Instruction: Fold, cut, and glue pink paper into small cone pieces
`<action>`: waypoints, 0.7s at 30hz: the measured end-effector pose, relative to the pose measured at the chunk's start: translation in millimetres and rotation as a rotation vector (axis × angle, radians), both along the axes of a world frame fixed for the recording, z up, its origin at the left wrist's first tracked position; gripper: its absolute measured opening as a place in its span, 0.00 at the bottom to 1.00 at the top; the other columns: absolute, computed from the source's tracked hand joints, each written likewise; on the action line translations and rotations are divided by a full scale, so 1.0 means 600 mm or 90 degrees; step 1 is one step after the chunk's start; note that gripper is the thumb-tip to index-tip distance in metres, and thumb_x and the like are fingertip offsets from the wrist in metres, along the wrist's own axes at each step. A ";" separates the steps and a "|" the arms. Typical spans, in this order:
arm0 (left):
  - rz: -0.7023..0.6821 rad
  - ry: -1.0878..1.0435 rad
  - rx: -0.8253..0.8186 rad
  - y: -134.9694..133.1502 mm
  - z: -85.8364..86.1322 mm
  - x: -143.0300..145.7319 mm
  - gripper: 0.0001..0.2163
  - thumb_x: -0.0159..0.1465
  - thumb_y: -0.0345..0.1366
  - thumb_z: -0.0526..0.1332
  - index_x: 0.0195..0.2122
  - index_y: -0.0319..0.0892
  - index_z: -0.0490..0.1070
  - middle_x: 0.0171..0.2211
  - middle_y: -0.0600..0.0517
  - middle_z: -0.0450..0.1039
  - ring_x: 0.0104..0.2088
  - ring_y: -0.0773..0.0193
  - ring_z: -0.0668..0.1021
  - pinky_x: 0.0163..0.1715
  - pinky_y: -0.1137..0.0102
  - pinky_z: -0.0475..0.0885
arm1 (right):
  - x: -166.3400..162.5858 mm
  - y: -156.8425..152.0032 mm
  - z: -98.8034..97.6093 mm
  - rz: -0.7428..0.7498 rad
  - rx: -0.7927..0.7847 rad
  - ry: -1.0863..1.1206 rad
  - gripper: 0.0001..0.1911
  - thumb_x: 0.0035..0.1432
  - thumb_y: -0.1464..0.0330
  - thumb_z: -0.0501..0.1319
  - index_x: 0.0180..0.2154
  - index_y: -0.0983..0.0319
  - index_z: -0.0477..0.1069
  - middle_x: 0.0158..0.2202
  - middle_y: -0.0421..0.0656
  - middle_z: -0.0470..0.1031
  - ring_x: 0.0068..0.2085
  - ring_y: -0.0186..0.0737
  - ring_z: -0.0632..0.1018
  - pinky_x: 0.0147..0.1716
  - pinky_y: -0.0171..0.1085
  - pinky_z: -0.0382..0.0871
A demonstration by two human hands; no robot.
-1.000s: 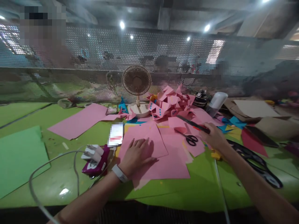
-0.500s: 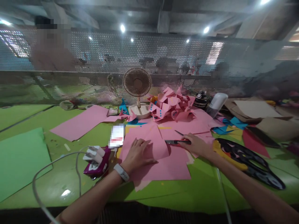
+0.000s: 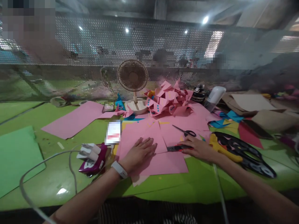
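Note:
My left hand (image 3: 138, 154) lies flat on a pink paper sheet (image 3: 169, 165), fingers stretched out and pointing away from me. A white band (image 3: 119, 169) is round that wrist. My right hand (image 3: 199, 149) has its fingers closed on the rear end of a red and black utility knife (image 3: 175, 148), which lies low over the right part of the pink sheets. Just beyond that hand, black-handled scissors (image 3: 190, 133) rest on the paper, points to the left. The undersides of the right fingers are hidden.
A small fan (image 3: 132, 76) stands at the back beside a heap of folded pink paper (image 3: 171, 99). A phone (image 3: 113, 133) and a purple power bank (image 3: 92, 163) with plugs and a cable lie left. Large black-and-yellow shears (image 3: 247, 155) lie right. Green card (image 3: 20, 158) is far left.
My right hand has shifted slightly toward me with the utility knife, uncovering the scissors' handles. My left hand's fingers have come closer together on the pink sheet. The view has tilted down.

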State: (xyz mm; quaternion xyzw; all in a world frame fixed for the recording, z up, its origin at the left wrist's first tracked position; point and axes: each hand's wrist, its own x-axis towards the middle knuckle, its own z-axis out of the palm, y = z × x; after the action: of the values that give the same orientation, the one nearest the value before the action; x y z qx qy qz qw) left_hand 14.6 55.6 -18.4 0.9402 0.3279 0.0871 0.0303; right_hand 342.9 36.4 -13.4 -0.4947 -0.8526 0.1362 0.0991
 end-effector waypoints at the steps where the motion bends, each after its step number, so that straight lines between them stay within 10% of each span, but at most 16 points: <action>1: 0.005 0.003 0.002 0.000 0.001 0.001 0.19 0.69 0.43 0.42 0.60 0.51 0.54 0.63 0.52 0.52 0.62 0.61 0.55 0.60 0.57 0.44 | 0.000 -0.001 -0.003 0.009 0.020 0.007 0.22 0.60 0.54 0.51 0.53 0.52 0.66 0.44 0.46 0.67 0.43 0.43 0.71 0.42 0.41 0.66; 21: 0.037 -0.002 -0.019 -0.002 0.002 0.005 0.20 0.68 0.44 0.41 0.61 0.54 0.52 0.63 0.55 0.50 0.62 0.60 0.55 0.59 0.57 0.44 | -0.006 -0.015 -0.014 0.028 0.069 0.053 0.20 0.61 0.60 0.53 0.54 0.54 0.66 0.42 0.46 0.66 0.45 0.43 0.67 0.45 0.42 0.64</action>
State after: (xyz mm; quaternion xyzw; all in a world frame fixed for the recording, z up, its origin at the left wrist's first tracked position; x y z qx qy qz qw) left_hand 17.4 54.4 -17.0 0.9296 0.3561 0.0848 0.0425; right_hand 339.0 27.1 -21.5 -0.4636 -0.8646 0.1123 0.1578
